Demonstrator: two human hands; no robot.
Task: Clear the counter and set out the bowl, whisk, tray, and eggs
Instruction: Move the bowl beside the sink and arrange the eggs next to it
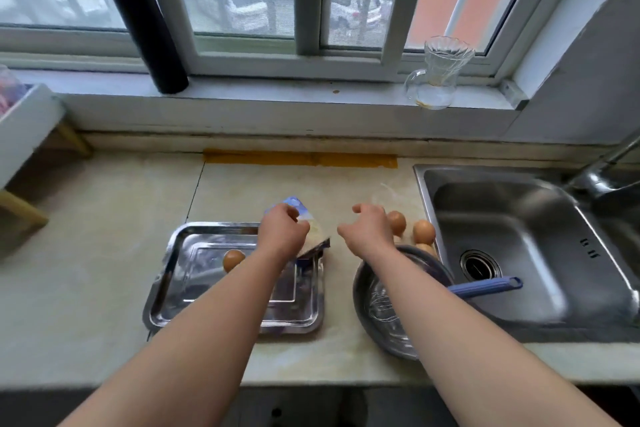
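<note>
The steel tray (pixel 180 288) is sitting at lower centre of the frame with one brown egg (pixel 232 259) lying in it, so the setting-out is looking well advanced. To its right the dark bowl (pixel 363 291) is holding a wire whisk (pixel 384 305) whose blue handle (pixel 485 286) is sticking out over the sink (pixel 519 246). More eggs (pixel 423 231) are resting on the counter (pixel 104 218) between the bowl's far rim and the sink edge. What seems left is clearing a blue-and-white packet (pixel 313 236), which is tilting over the tray's far right corner. The left hand (pixel 282 230) is closing its fingers on that packet. The right hand (pixel 367 229) is hovering half open just beside the eggs, gripping nothing that shows. A glass jug (pixel 436 80) is standing on the sill at upper right.
</note>
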